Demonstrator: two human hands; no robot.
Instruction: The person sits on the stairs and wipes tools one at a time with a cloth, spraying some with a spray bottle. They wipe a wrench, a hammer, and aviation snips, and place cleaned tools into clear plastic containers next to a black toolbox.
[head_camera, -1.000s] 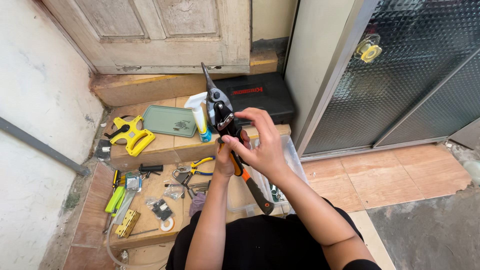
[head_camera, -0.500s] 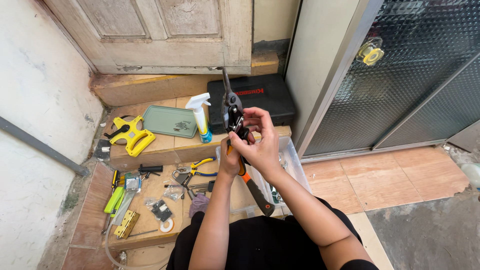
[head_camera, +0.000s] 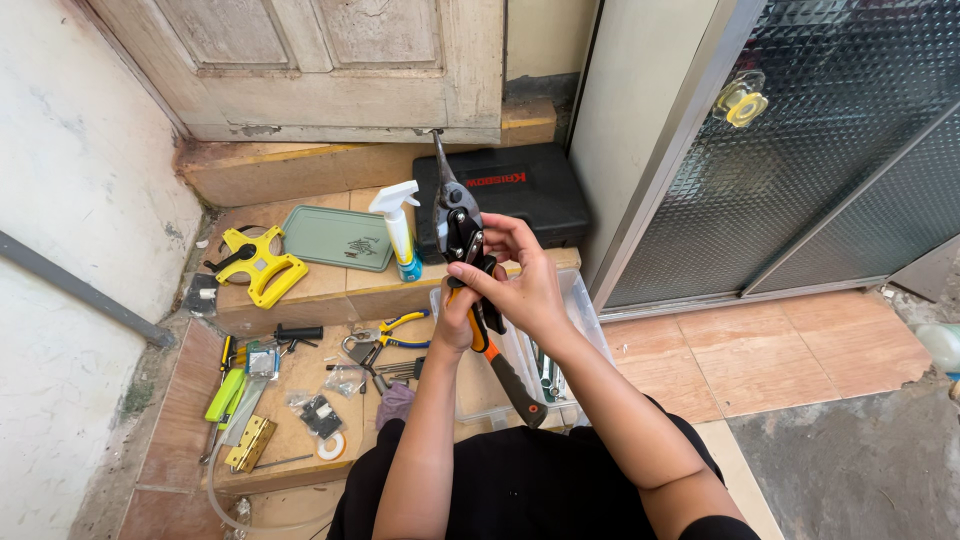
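Right hand (head_camera: 525, 285) wrapped over the snips (head_camera: 470, 270) near the pivot, fingers clamped on the black head, thumb across the front. Left hand (head_camera: 455, 325) closed around the orange-and-black handles just below, partly hidden behind the right one. Snips held up in front of the chest, blades together and pointing up toward the old wooden door (head_camera: 330, 60), one black handle sticking down and right over a clear plastic box (head_camera: 575, 300). Behind the blades, on the wooden step (head_camera: 300, 295), a white spray bottle (head_camera: 397, 225) standing upright, just beside a green tray (head_camera: 337, 238) lying flat. Further left, a yellow reel tape (head_camera: 257, 265). Closed black case (head_camera: 520, 195) behind the bottle, against the door sill. Lower down, scattered on the boards: yellow-handled pliers (head_camera: 400, 325), a green tool (head_camera: 225, 395), a brass hinge (head_camera: 247, 443), small bagged parts. Off to the right, a patterned glass door (head_camera: 800, 150) with a yellow knob (head_camera: 742, 103).
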